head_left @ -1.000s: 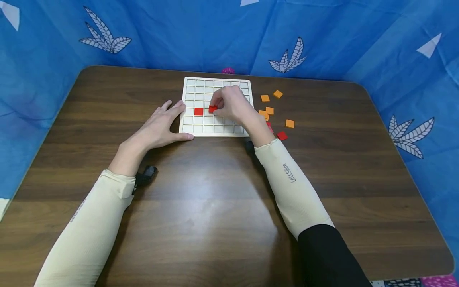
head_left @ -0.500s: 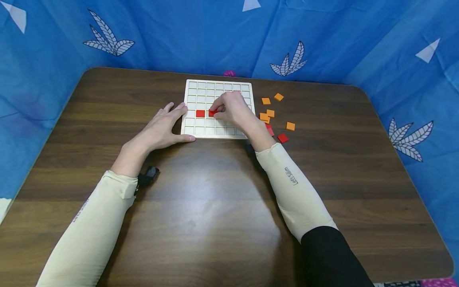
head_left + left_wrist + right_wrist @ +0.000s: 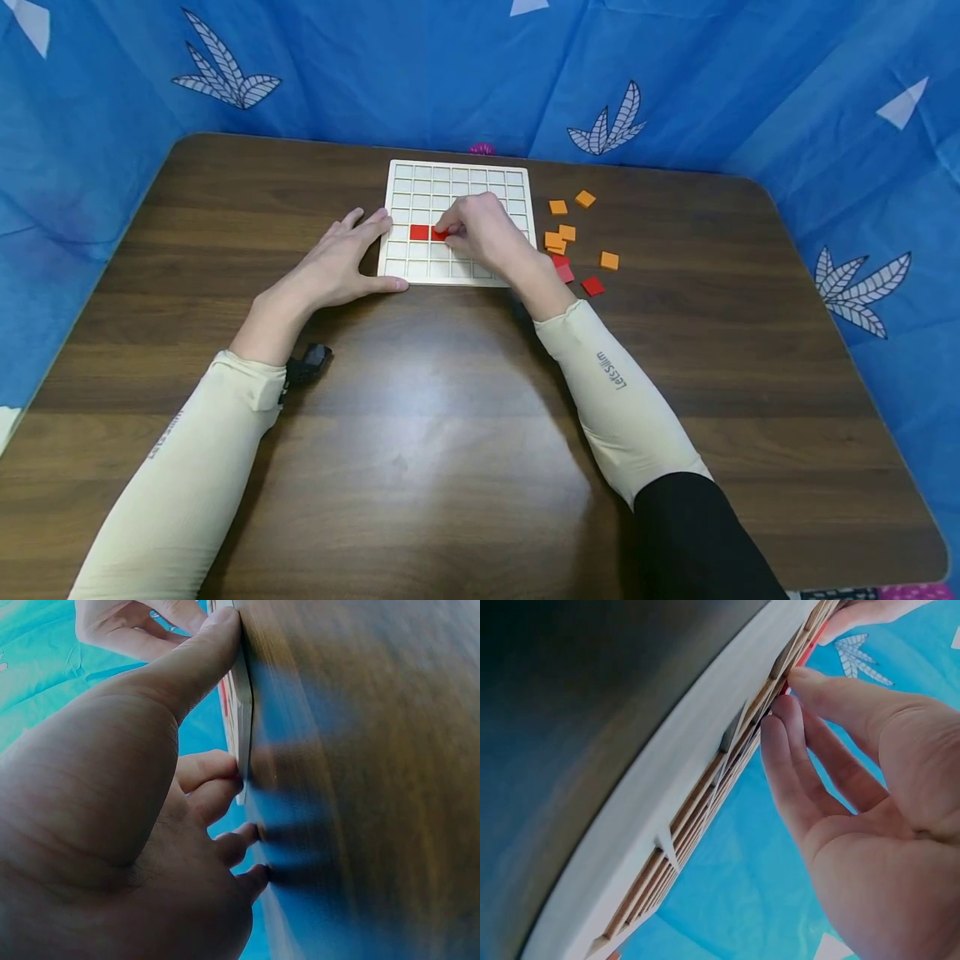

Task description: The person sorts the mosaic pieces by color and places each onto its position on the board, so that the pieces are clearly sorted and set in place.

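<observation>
A white board (image 3: 412, 268) with a grid of square cells lies near the back of the table. My left hand (image 3: 326, 262) rests at its left edge, thumb on the front corner, fingers spread and fairly straight. One red square tile (image 3: 419, 232) lies in the grid. Just right of it, my right hand (image 3: 491, 233) pinches a second red tile (image 3: 439, 236) between thumb and fingertips, at the board surface. In the right wrist view the fingertips (image 3: 776, 735) meet at the grid, mostly hiding that tile.
Several orange tiles (image 3: 609, 261) lie scattered on the table (image 3: 420, 433) right of the board. Red tiles (image 3: 592, 286) lie nearer the front there, some partly behind the right wrist. A blue patterned cloth (image 3: 420, 75) hangs behind the table.
My right hand has moved slightly left with the red tile, which now sits right beside the first red tile. The left hand stays at the board's edge.
</observation>
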### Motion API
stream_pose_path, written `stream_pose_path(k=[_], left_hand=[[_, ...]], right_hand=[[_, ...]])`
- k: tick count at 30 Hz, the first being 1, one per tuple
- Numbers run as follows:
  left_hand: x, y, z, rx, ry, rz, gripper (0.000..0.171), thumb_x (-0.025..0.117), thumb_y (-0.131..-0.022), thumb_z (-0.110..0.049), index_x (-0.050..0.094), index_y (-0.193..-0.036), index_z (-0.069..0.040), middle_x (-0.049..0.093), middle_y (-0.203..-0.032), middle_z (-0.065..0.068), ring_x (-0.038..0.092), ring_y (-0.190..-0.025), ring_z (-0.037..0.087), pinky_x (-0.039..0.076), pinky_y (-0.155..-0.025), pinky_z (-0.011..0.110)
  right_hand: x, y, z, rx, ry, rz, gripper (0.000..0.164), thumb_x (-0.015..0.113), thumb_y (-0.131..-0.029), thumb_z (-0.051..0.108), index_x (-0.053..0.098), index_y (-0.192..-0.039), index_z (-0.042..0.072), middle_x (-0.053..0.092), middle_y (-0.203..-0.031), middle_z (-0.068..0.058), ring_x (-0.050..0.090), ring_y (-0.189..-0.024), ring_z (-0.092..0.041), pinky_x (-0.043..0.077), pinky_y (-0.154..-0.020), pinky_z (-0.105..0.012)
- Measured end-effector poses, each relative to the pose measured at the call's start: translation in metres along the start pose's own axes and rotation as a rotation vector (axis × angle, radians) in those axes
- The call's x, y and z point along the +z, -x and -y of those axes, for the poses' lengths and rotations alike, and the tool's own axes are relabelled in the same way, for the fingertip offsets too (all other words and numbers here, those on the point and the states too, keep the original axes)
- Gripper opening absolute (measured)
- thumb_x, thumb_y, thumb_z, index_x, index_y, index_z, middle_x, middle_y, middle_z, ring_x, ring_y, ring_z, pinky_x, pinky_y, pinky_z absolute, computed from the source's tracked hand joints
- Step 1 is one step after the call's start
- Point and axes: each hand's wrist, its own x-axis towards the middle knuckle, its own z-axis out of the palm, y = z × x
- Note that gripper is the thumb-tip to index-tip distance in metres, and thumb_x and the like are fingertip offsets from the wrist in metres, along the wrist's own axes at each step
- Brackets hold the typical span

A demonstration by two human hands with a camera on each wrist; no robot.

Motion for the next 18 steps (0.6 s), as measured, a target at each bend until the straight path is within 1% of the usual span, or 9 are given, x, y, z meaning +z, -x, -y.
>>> stream_pose_path(k=[4, 8, 11, 14, 18], left_hand=[[0.001, 0.0, -0.001, -0.008, -0.004, 0.003, 0.104, 0.077, -0.091, -0.057, 0.024, -0.169, -0.011, 0.013, -0.178, 0.008, 0.003, -0.164, 0.041, 0.011, -0.129, 0.069], [0.001, 0.001, -0.002, -0.003, 0.0, 0.008, 0.103, 0.077, -0.092, -0.056, 0.024, -0.169, -0.01, 0.013, -0.178, 0.008, 0.002, -0.164, 0.04, 0.01, -0.129, 0.068], [0.0, 0.001, -0.001, 0.008, 0.001, 0.004, 0.103, 0.077, -0.092, -0.056, 0.024, -0.168, -0.009, 0.013, -0.178, 0.008, 0.002, -0.164, 0.04, 0.009, -0.13, 0.067], [0.0, 0.002, -0.001, 0.013, 0.003, 0.001, 0.103, 0.077, -0.092, -0.055, 0.025, -0.168, -0.008, 0.013, -0.178, 0.009, 0.003, -0.164, 0.04, 0.008, -0.13, 0.066], [-0.001, 0.002, -0.001, 0.013, 0.005, -0.001, 0.101, 0.077, -0.093, -0.053, 0.026, -0.168, -0.008, 0.014, -0.178, 0.008, 0.003, -0.164, 0.04, 0.008, -0.13, 0.065]], right_hand=[[0.002, 0.003, 0.003, -0.007, 0.046, 0.013, 0.022, 0.075, -0.095, 0.003, 0.082, -0.116, 0.006, 0.08, -0.114, -0.009, 0.07, -0.097, -0.018, 0.059, -0.094, -0.03], [0.001, 0.007, 0.006, -0.006, 0.105, 0.033, 0.025, 0.077, -0.095, 0.007, 0.081, -0.12, 0.008, 0.079, -0.119, -0.008, 0.071, -0.106, -0.019, 0.058, -0.1, -0.031], [0.0, 0.009, 0.005, -0.025, 0.123, 0.026, 0.024, 0.078, -0.096, 0.009, 0.081, -0.119, 0.008, 0.078, -0.122, -0.007, 0.071, -0.111, -0.02, 0.056, -0.104, -0.032], [-0.002, 0.012, 0.004, -0.034, 0.123, 0.021, 0.022, 0.076, -0.097, 0.011, 0.081, -0.118, 0.007, 0.077, -0.123, -0.007, 0.07, -0.11, -0.021, 0.055, -0.104, -0.033], [-0.005, 0.018, 0.003, -0.018, 0.123, 0.011, 0.023, 0.075, -0.097, 0.014, 0.08, -0.119, 0.008, 0.077, -0.123, -0.007, 0.068, -0.104, -0.022, 0.056, -0.099, -0.034]])
